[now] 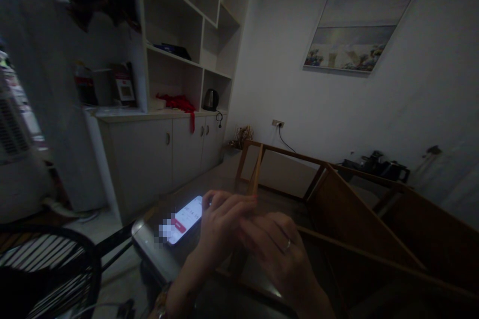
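Kettle sits in shelf niche; left hand and right hand, half-curled, empty, touch beside lit phone.

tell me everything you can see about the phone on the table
The phone is a slim slab lying flat, screen up, near the corner of the dark glossy table. Its screen is lit: white with dark digits and a red band; its near end is blurred out. It lies slantwise, its far end by the left hand, whose thumb seems to reach its edge; contact is unclear. The right hand lies apart from it.
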